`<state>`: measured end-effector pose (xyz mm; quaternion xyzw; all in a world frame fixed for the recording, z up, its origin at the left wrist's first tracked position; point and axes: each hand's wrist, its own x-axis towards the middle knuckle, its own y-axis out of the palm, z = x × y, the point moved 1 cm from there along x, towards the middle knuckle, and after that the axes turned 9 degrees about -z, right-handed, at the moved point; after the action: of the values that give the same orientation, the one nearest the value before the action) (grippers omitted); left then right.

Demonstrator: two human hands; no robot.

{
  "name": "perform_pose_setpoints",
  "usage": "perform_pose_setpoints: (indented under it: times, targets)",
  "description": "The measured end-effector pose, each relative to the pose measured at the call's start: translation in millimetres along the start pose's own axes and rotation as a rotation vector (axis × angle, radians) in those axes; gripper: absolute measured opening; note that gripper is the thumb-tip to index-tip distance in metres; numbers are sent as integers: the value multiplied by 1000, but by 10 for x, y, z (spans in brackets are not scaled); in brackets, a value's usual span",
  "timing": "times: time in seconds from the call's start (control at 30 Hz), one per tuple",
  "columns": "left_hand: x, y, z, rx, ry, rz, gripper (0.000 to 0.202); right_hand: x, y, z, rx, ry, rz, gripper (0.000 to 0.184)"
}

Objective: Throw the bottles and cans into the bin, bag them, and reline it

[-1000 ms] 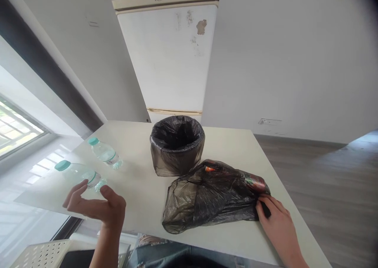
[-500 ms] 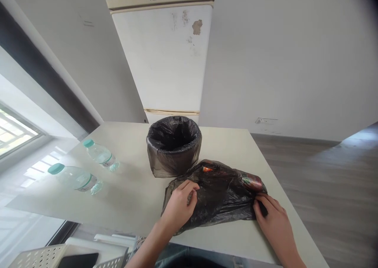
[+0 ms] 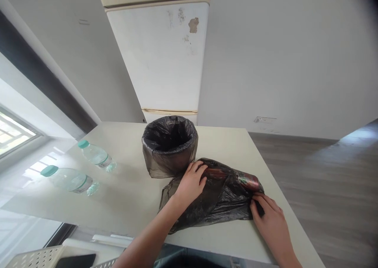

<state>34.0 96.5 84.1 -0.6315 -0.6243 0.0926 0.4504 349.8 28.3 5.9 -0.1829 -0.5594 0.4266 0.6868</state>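
Note:
A thin black garbage bag [image 3: 227,205] lies spread out on the table, with reddish cans showing through it; one can [image 3: 249,181] is at its right end. My left hand [image 3: 191,181] rests on the bag's upper left part, fingers bent over the plastic beside another reddish item, mostly covered. At the lower right corner, my right hand [image 3: 268,216] pinches the bag between thumb and fingers. Just behind my left hand stands a bin [image 3: 169,157] lined with a black bag folded over its rim.
Two clear plastic bottles with green caps, a nearer bottle [image 3: 71,180] and a farther bottle [image 3: 97,156], lie on the pale table [image 3: 126,205] at left. A white fridge [image 3: 159,59] stands behind. A perforated beige basket [image 3: 38,258] is below the table's front edge.
My left hand has moved up and right over the bag, toward the reddish item and the bin. My right hand stays at the bag's right corner. The view has shifted slightly.

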Motion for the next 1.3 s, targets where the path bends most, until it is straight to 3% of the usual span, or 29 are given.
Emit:
perform_pose_setpoints:
  times: [0.1,0.27,0.47,0.57,0.83,0.93,1.03,1.1,1.17,1.23,1.3]
  targets:
    - [22,35,31,37,-17,0,47,2,-3,-1,8,-6,6,26]
    - [17,57,54,67,-71,6,25,1,4,-12,16,-4,-9,25]
    - [-54,122,112,76,-65,45,35,-13,16,-32,3,7,6,24]
    - [-76,126,127,96,-69,43,27,-20,17,-35,6,19,10,25]
    - [-55,-172,-105,-89,-147,-106,18,-12,4,-20,14,18,13,24]
    - [-130,-341,-282,-170,-88,-43,17,-3,-3,-12,19,21,15,23]
    - [-263,-471,-444,-198,41,145,9,0,-6,-11,15,15,12,23]
    - [-334,-528,-494,-255,42,240,13,0,-6,-14,19,20,16,23]
    - [-346,-565,-471,-297,-77,150,12,1,-6,-15,22,29,21,24]
    - [-294,-578,-383,-243,-248,-73,12,4,-5,-13,20,36,26,24]
    - [-201,-547,-270,-148,-361,-202,16,7,-3,-12,21,40,30,25]
